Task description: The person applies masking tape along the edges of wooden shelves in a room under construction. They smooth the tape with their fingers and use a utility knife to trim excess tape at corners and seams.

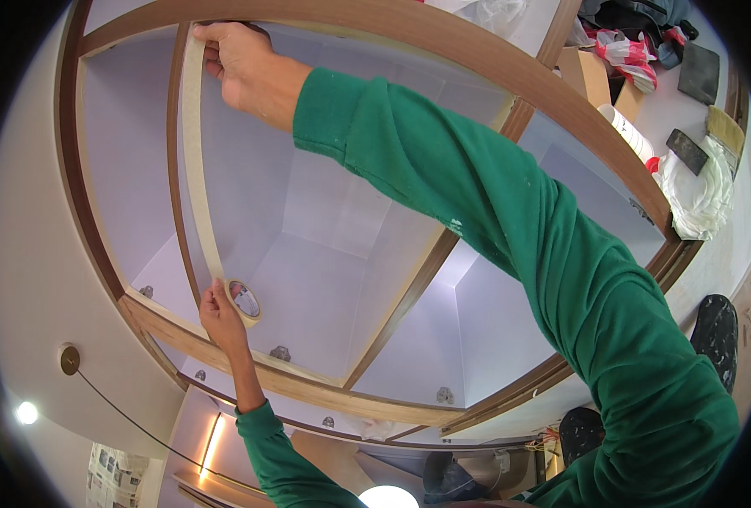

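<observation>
Right, filling the view is a big shelving unit (324, 245) with white inner panels and wood-brown front edges, its straight lines bowed by the lens. One long brown shelf edge (477, 59) sweeps across the top, another runs along the bottom, and a slanted divider splits the compartments. Small metal fittings (280, 353) dot the lower panels.

Across the middle comes the right arm in a green sleeve (511, 212), reaching up and left. The right hand (238, 63) sits at the top of the vertical edge, fingers pressed down flat on the upper end of a strip of masking tape (192, 161). That cream strip runs down the upright's front edge, taut, from the right hand to the roll below.

Down there the left hand (220, 311), also green-sleeved, is closed around a roll of masking tape (244, 300), fingers pinching its rim, just above the lower shelf edge.

Off to the upper right, on a white surface, lie a heap of white cloth (697, 190), dark sanding blocks (687, 151), a white tube (627, 129) and cardboard boxes (594, 78). Lower left, a round brass fitting (70, 360) sits on the wall, with a small lamp (26, 412) glowing below it.
</observation>
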Action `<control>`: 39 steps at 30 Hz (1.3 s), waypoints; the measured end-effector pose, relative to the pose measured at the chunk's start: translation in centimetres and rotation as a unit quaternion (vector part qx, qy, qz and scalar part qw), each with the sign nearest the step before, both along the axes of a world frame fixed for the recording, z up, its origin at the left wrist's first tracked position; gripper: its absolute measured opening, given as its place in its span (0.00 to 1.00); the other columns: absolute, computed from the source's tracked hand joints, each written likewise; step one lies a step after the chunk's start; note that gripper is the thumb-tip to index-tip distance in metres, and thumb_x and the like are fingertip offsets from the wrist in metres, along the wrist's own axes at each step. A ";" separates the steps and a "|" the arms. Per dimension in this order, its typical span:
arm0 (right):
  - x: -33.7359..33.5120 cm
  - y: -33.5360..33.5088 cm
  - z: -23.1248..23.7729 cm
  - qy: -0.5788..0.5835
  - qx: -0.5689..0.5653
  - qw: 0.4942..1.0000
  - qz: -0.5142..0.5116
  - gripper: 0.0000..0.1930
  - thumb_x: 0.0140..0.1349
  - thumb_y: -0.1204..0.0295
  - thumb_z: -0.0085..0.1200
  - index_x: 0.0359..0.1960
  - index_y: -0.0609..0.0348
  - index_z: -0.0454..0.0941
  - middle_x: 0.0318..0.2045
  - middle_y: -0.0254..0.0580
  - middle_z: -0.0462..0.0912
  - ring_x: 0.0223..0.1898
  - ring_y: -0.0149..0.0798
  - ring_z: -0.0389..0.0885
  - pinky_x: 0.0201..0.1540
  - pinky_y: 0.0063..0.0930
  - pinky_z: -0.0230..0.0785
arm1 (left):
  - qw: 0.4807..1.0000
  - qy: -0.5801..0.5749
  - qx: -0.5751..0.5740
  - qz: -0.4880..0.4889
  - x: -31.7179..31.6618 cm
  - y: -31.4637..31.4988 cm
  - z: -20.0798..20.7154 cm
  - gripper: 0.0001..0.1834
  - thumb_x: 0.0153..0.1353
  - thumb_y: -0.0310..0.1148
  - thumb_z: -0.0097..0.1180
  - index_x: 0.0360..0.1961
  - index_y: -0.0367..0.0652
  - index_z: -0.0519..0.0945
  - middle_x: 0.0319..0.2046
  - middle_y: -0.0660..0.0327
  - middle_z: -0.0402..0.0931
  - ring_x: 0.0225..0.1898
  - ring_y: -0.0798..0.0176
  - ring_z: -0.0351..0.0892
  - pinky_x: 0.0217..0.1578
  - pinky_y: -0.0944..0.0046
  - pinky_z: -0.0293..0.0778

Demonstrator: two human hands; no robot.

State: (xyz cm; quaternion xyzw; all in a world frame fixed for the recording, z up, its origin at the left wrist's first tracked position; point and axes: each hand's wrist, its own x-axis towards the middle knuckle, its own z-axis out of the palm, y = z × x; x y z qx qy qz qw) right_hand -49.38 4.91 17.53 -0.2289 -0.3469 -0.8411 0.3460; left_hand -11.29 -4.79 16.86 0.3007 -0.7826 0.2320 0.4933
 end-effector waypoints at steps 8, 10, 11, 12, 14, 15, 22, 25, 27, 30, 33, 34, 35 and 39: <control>-0.3 0.1 0.1 0.006 0.003 1.000 0.005 0.05 0.67 0.72 0.62 0.43 0.52 0.82 0.41 0.29 0.84 0.47 0.30 0.78 0.62 0.32 0.64 | 0.999 -0.003 -0.014 -0.042 0.1 -0.5 0.2 0.23 0.78 0.47 0.54 0.37 0.36 0.83 0.27 0.60 0.86 0.26 0.76 0.77 0.28 0.72 0.68; -0.2 0.2 0.0 0.007 0.006 1.000 0.006 0.05 0.67 0.72 0.62 0.43 0.52 0.83 0.41 0.29 0.84 0.47 0.30 0.78 0.62 0.32 0.64 | 1.000 -0.002 -0.009 -0.026 -0.1 -0.2 0.2 0.22 0.78 0.46 0.54 0.37 0.35 0.83 0.27 0.60 0.85 0.28 0.75 0.79 0.29 0.72 0.68; -0.2 0.1 0.0 0.008 0.005 1.000 0.007 0.05 0.67 0.72 0.62 0.43 0.52 0.83 0.41 0.29 0.84 0.47 0.30 0.78 0.62 0.32 0.64 | 1.000 -0.001 -0.008 -0.018 0.0 -0.1 0.2 0.22 0.78 0.46 0.54 0.37 0.35 0.83 0.28 0.60 0.85 0.29 0.75 0.80 0.29 0.72 0.69; -0.1 0.2 0.0 0.008 0.005 1.000 0.007 0.05 0.67 0.71 0.62 0.43 0.52 0.83 0.42 0.29 0.84 0.47 0.30 0.78 0.62 0.32 0.63 | 1.000 -0.001 -0.011 -0.025 0.1 -0.2 0.2 0.22 0.78 0.46 0.54 0.37 0.35 0.83 0.28 0.60 0.85 0.29 0.75 0.80 0.29 0.72 0.68; -0.1 0.3 0.0 0.004 0.004 1.000 0.009 0.05 0.67 0.72 0.62 0.43 0.52 0.83 0.42 0.29 0.84 0.47 0.30 0.78 0.62 0.32 0.63 | 0.999 -0.001 -0.018 -0.041 0.2 -0.5 0.3 0.22 0.78 0.46 0.55 0.37 0.35 0.83 0.28 0.60 0.85 0.29 0.75 0.80 0.29 0.72 0.68; -0.2 0.4 0.1 0.002 0.004 1.000 0.009 0.05 0.67 0.72 0.62 0.43 0.52 0.83 0.42 0.29 0.84 0.47 0.30 0.78 0.62 0.32 0.63 | 0.999 0.000 -0.013 -0.036 0.2 -0.5 0.5 0.22 0.78 0.46 0.55 0.37 0.35 0.83 0.28 0.60 0.85 0.29 0.75 0.80 0.29 0.71 0.68; -0.6 1.4 -0.1 0.005 0.019 1.000 0.001 0.06 0.67 0.72 0.62 0.44 0.53 0.83 0.43 0.30 0.84 0.48 0.30 0.78 0.62 0.32 0.63 | 0.999 0.004 -0.009 -0.037 -0.4 -0.4 0.6 0.22 0.78 0.47 0.55 0.38 0.36 0.83 0.28 0.61 0.85 0.28 0.76 0.77 0.29 0.71 0.67; 0.0 0.4 0.2 0.005 0.026 1.000 0.008 0.06 0.67 0.72 0.62 0.44 0.53 0.83 0.43 0.30 0.83 0.48 0.31 0.77 0.62 0.32 0.63 | 1.000 0.003 -0.013 -0.024 0.2 -0.5 0.2 0.22 0.78 0.47 0.55 0.37 0.36 0.83 0.27 0.61 0.85 0.27 0.76 0.76 0.28 0.71 0.67; 0.3 0.4 0.1 0.002 0.026 1.000 0.013 0.06 0.67 0.72 0.62 0.45 0.53 0.82 0.44 0.30 0.83 0.48 0.31 0.77 0.62 0.32 0.64 | 1.000 0.003 -0.013 -0.006 0.4 0.0 0.0 0.22 0.78 0.47 0.54 0.37 0.36 0.83 0.27 0.60 0.86 0.27 0.75 0.76 0.28 0.70 0.66; 0.0 0.7 -0.2 0.007 0.032 0.999 0.015 0.06 0.67 0.72 0.62 0.44 0.54 0.82 0.44 0.30 0.83 0.48 0.31 0.78 0.62 0.32 0.64 | 1.000 0.002 -0.019 -0.008 -0.1 0.1 -0.4 0.22 0.78 0.46 0.54 0.38 0.36 0.84 0.28 0.60 0.86 0.26 0.76 0.76 0.28 0.71 0.66; -0.4 0.9 -0.4 0.008 0.006 1.000 0.006 0.06 0.68 0.72 0.62 0.44 0.54 0.82 0.44 0.31 0.83 0.49 0.31 0.78 0.63 0.32 0.65 | 0.999 -0.004 -0.030 -0.031 -0.2 -0.4 -0.9 0.22 0.78 0.46 0.54 0.38 0.36 0.84 0.28 0.60 0.87 0.26 0.76 0.74 0.27 0.71 0.65; -0.5 0.9 -0.5 0.006 0.011 1.000 0.004 0.06 0.68 0.72 0.62 0.44 0.54 0.82 0.44 0.31 0.83 0.49 0.31 0.78 0.63 0.32 0.65 | 0.999 -0.004 -0.023 -0.026 -0.1 -0.5 -1.0 0.22 0.78 0.46 0.54 0.38 0.36 0.83 0.28 0.60 0.87 0.25 0.76 0.74 0.27 0.71 0.65; -0.2 0.7 -0.5 0.006 0.016 1.000 0.007 0.05 0.68 0.72 0.62 0.44 0.54 0.82 0.44 0.31 0.83 0.48 0.31 0.78 0.63 0.31 0.65 | 1.000 -0.002 -0.015 -0.016 0.3 -0.6 -1.0 0.22 0.78 0.46 0.53 0.38 0.36 0.83 0.28 0.60 0.87 0.25 0.76 0.73 0.27 0.71 0.65; -0.1 0.4 -0.3 0.009 0.013 1.000 0.013 0.05 0.67 0.73 0.63 0.43 0.53 0.82 0.43 0.31 0.83 0.48 0.31 0.78 0.63 0.31 0.64 | 0.999 0.000 -0.036 -0.011 0.5 -0.5 -1.0 0.22 0.79 0.46 0.53 0.37 0.36 0.83 0.28 0.60 0.86 0.24 0.76 0.70 0.26 0.70 0.64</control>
